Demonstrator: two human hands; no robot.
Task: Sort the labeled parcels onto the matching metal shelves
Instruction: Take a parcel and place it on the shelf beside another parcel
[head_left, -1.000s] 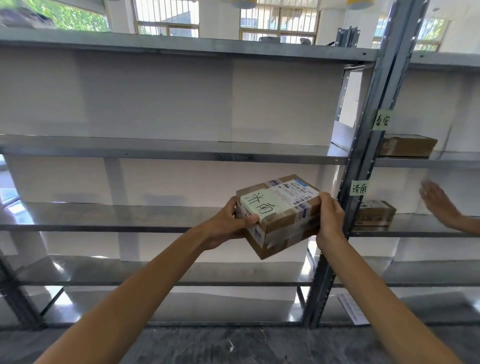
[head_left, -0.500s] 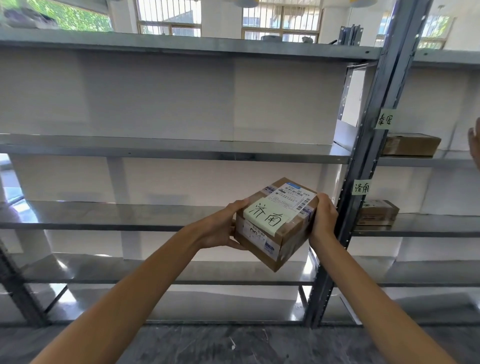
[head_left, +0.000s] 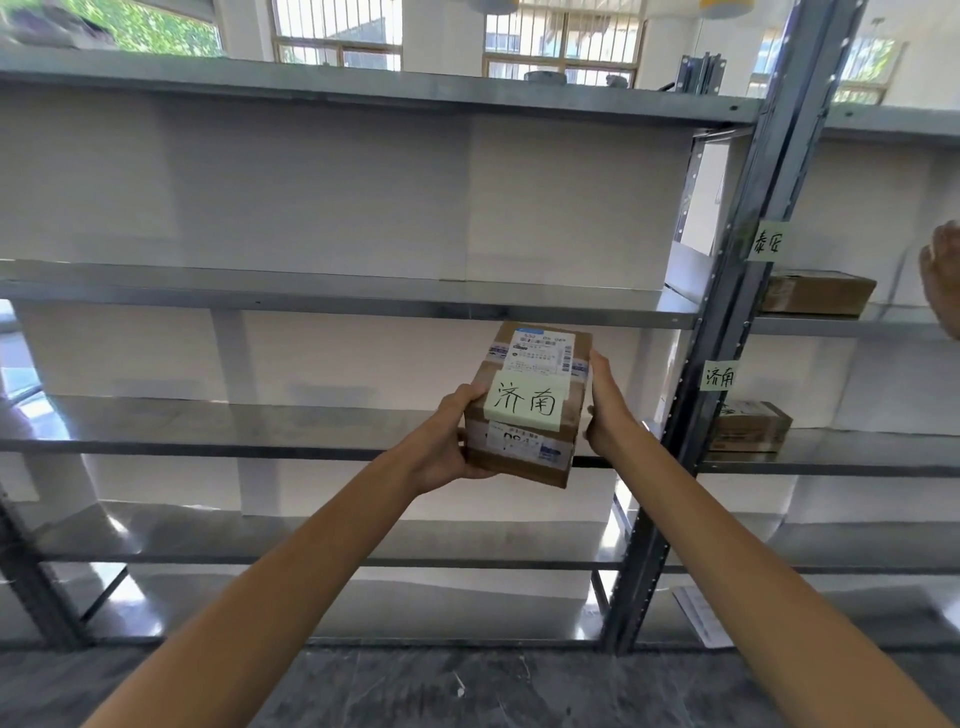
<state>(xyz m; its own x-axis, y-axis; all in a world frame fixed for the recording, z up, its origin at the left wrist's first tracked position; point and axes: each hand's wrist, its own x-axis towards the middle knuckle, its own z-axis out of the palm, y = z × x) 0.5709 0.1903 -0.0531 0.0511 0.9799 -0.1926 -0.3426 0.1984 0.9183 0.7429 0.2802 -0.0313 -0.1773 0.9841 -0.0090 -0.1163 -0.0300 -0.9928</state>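
Parcel (head_left: 527, 402) is a small stiff taped carton, probably light. Left hand (head_left: 447, 444) and right hand (head_left: 605, 410) grip its opposite sides; matching shelf tag (head_left: 720, 375) lies at 3 o'clock.

— What's behind the racks?
— A white wall (head_left: 311, 176) close behind them, and barred windows (head_left: 561, 47) above it with green foliage (head_left: 156, 26) far left.
— The floor?
— Dark grey floor (head_left: 467, 686), faintly streaked, near the bottom edge.
— Light?
— Bright daylight; glare on the lower left, by the grey steel upright (head_left: 727, 322) on the right.
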